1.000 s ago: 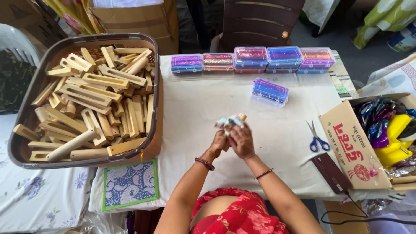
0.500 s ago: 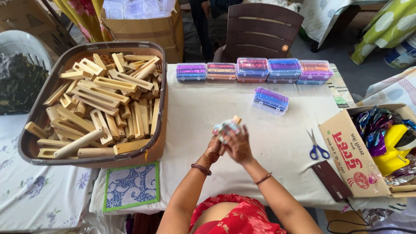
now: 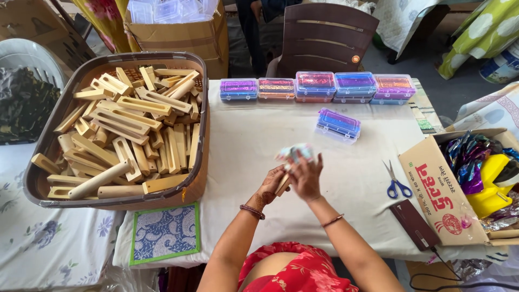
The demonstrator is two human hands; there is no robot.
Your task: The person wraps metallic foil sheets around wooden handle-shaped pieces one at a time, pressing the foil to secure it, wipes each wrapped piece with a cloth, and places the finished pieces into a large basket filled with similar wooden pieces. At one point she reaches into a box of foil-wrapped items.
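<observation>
My left hand and my right hand meet over the middle of the white-covered table. Together they grip a wooden piece that is partly wrapped in shiny, multicoloured foil. The foil end sticks up above my fingers and is blurred. A clear plastic box with purple and blue contents lies just beyond my hands. To the left stands a large brown basket heaped with several slotted wooden pieces.
A row of several clear boxes lines the table's far edge. Blue-handled scissors and a dark flat case lie to the right. A cardboard box of foil scraps stands at the right. A brown chair stands behind.
The view has tilted down and the hands now appear lower in it. The foil end looks more blurred. Both hands stay on the wrapped piece.
</observation>
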